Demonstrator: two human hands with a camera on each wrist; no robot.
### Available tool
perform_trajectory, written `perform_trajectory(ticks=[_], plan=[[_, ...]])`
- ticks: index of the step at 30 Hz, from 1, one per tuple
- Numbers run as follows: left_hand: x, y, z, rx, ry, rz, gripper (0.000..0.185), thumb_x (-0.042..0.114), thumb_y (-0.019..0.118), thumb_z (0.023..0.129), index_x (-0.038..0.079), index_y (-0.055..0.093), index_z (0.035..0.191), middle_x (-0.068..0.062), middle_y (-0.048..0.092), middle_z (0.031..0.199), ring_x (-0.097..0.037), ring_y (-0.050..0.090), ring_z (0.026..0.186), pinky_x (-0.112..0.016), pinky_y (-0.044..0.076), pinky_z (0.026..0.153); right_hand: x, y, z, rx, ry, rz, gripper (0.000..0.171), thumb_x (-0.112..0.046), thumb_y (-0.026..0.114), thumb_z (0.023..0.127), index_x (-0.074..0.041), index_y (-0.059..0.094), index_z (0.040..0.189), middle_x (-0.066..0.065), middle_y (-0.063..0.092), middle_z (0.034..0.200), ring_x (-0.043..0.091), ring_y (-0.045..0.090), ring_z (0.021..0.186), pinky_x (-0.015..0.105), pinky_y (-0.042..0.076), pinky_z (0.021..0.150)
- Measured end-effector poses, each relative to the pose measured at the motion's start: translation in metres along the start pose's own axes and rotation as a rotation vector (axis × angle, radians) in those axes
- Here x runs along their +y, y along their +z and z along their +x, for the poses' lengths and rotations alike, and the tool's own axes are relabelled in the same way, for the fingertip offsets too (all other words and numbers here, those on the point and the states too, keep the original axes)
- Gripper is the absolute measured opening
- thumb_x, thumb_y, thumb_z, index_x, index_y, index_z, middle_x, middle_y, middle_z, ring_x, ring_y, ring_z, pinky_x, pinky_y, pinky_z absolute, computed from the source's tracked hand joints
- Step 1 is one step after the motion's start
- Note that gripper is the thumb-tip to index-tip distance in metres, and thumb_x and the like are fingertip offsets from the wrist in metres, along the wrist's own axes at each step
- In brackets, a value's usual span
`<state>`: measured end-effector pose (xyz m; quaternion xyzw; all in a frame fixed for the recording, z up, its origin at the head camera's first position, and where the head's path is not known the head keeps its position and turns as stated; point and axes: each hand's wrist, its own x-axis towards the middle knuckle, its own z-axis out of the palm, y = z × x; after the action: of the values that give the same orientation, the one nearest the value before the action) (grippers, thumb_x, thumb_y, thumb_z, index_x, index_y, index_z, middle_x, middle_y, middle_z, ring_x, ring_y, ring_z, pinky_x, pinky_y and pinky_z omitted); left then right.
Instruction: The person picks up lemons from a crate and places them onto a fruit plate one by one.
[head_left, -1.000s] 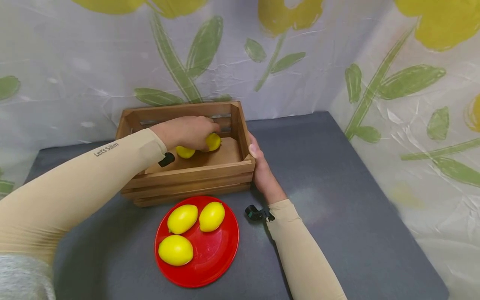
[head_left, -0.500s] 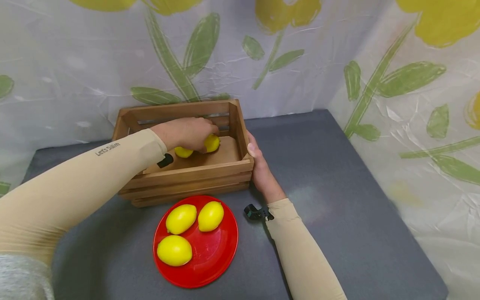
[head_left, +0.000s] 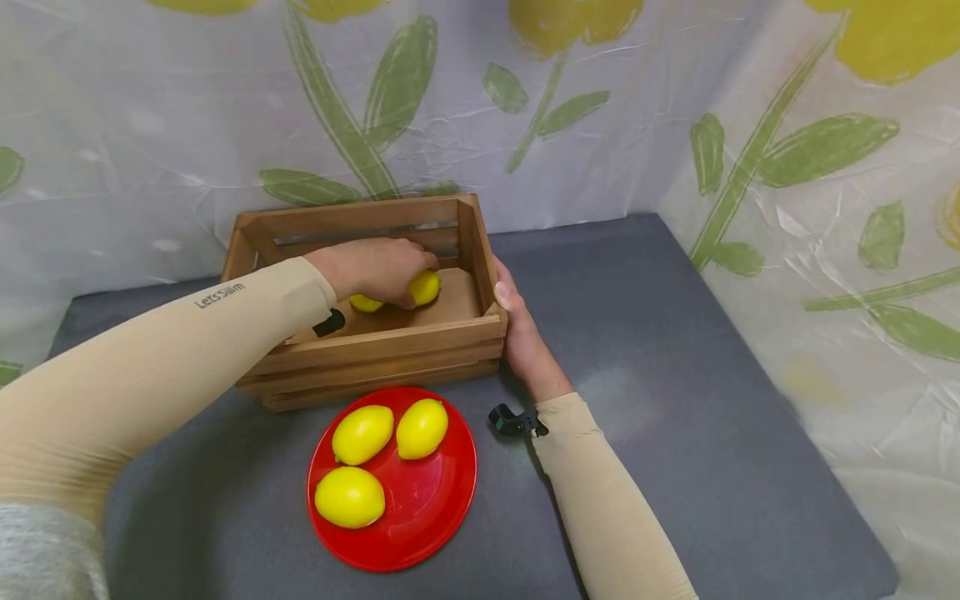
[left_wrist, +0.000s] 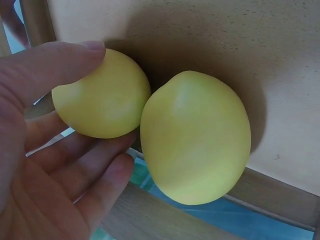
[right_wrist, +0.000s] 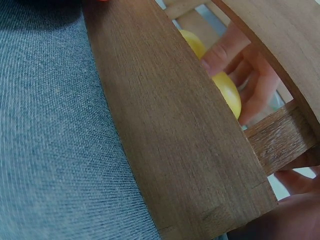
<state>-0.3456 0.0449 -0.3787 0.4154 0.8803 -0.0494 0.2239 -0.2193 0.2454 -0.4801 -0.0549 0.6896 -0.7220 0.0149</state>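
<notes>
Inside the wooden crate the left hand curls its thumb and fingers round one lemon, and a second lemon lies touching it on the crate floor, just beyond the fingertips. The right hand lies flat against the outside of the crate's right end wall, fingers straight. On the grey tabletop, nearer the person than both hands, a red plate holds three more lemons.
</notes>
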Motion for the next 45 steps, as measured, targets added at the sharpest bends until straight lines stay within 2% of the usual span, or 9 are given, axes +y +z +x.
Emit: perform_trajectory(ticks=[7, 18, 30, 39, 45], plan=[[0.0, 0.001, 0.002, -0.019, 0.006, -0.002, 0.062, 0.022, 0.081, 0.096, 0.005, 0.057, 0.151, -0.017, 0.063, 0.145, -0.032, 0.064, 0.121, -0.051, 0.055, 0.107, -0.001, 0.001, -0.001, 0.001, -0.011, 0.002, 0.097, -0.073, 0.036, 0.092, -0.025, 0.015, 0.174, 0.008, 0.017, 0.177, 0.036, 0.022, 0.159, 0.067, 0.019, 0.13], [-0.001, 0.002, 0.003, -0.001, 0.022, 0.001, 0.061, 0.021, 0.082, 0.095, 0.005, 0.059, 0.149, -0.017, 0.064, 0.144, -0.031, 0.064, 0.121, -0.051, 0.055, 0.107, -0.002, 0.001, 0.0, 0.005, 0.0, -0.003, 0.098, -0.076, 0.037, 0.091, -0.027, 0.016, 0.174, 0.005, 0.018, 0.178, 0.032, 0.023, 0.159, 0.066, 0.02, 0.131], [-0.001, -0.001, 0.001, -0.038, 0.02, 0.007, 0.064, 0.022, 0.082, 0.095, 0.005, 0.057, 0.152, -0.018, 0.061, 0.149, -0.033, 0.059, 0.129, -0.05, 0.054, 0.108, -0.002, 0.001, 0.0, 0.005, -0.003, 0.001, 0.097, -0.074, 0.036, 0.092, -0.026, 0.016, 0.174, 0.006, 0.017, 0.178, 0.033, 0.022, 0.16, 0.066, 0.018, 0.131], [0.002, -0.005, -0.006, -0.035, 0.018, -0.006, 0.064, 0.021, 0.082, 0.094, 0.005, 0.057, 0.151, -0.016, 0.063, 0.147, -0.03, 0.062, 0.122, -0.048, 0.055, 0.106, -0.002, 0.0, 0.0, 0.007, 0.005, 0.002, 0.097, -0.074, 0.037, 0.091, -0.027, 0.017, 0.174, 0.005, 0.018, 0.177, 0.032, 0.024, 0.159, 0.064, 0.02, 0.131], [0.005, -0.018, -0.024, 0.009, 0.014, -0.044, 0.062, 0.022, 0.082, 0.093, 0.01, 0.059, 0.149, -0.014, 0.064, 0.144, -0.031, 0.062, 0.118, -0.05, 0.056, 0.104, -0.001, 0.0, 0.001, 0.008, 0.013, -0.008, 0.096, -0.074, 0.037, 0.092, -0.028, 0.017, 0.174, 0.007, 0.018, 0.177, 0.035, 0.024, 0.158, 0.065, 0.023, 0.129]])
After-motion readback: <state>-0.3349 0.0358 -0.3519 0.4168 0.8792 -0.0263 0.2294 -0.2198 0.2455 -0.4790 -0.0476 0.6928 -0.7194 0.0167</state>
